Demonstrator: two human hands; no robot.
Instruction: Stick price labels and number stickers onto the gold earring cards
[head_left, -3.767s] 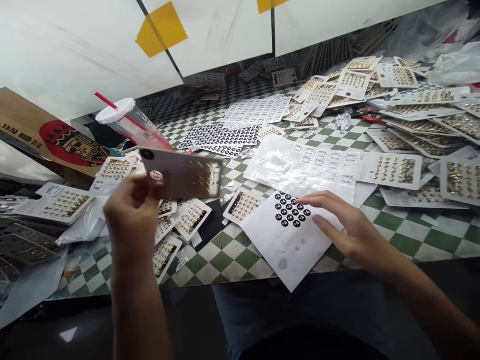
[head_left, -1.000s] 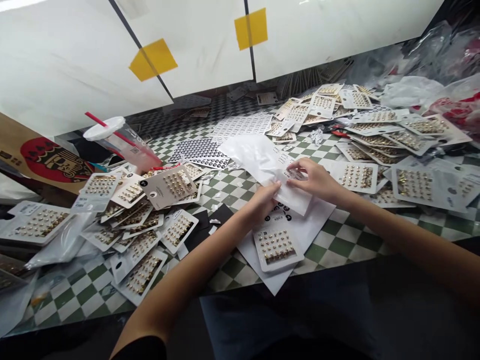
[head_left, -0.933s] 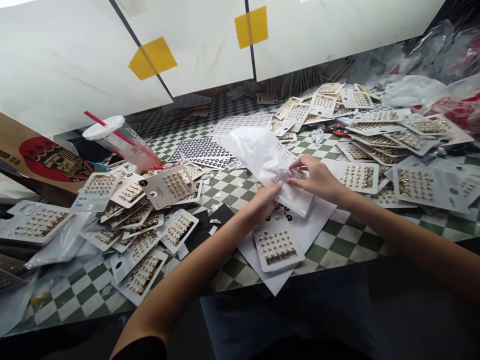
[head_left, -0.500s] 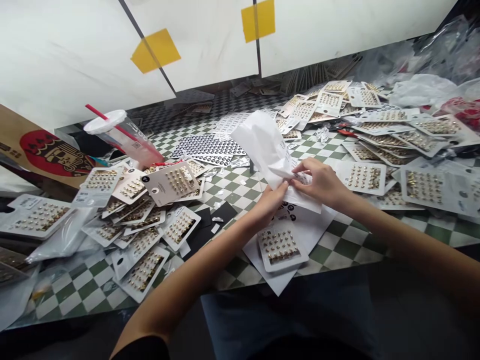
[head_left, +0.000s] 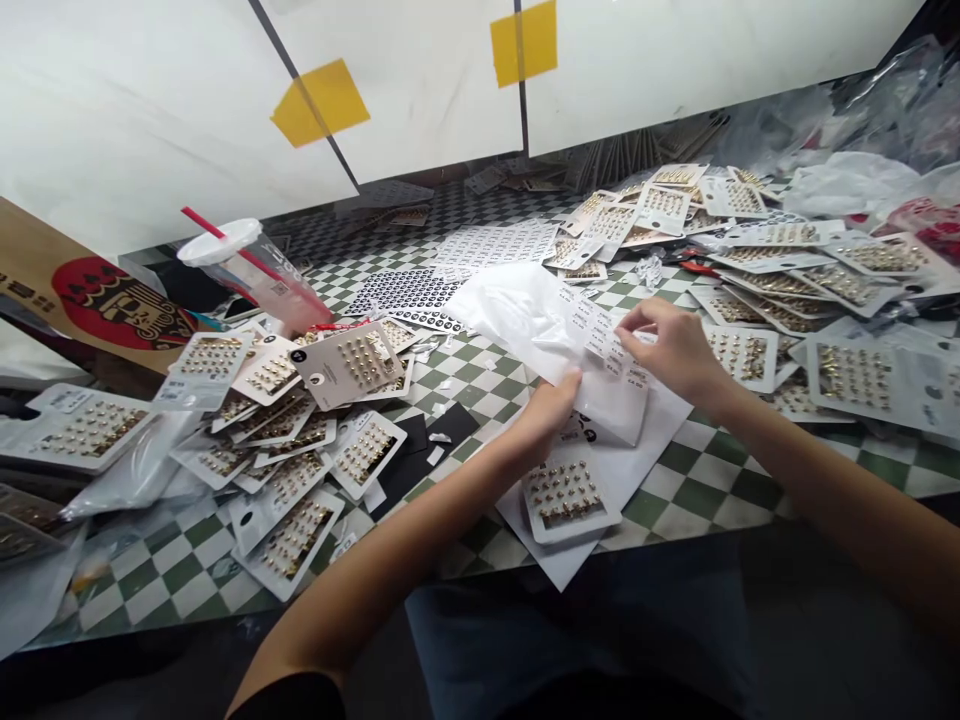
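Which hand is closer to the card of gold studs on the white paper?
Left. The left hand is just above the card of gold studs, while the right hand is farther away, up and to the right of it.

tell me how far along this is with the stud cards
Hard to tell exactly. Done-looking: one card of gold studs lies apart on a white sheet. In hand: the left hand grips white plastic film while the right hand pinches a strip of price labels. Left: heaps of stud cards cover both sides of the checkered table.
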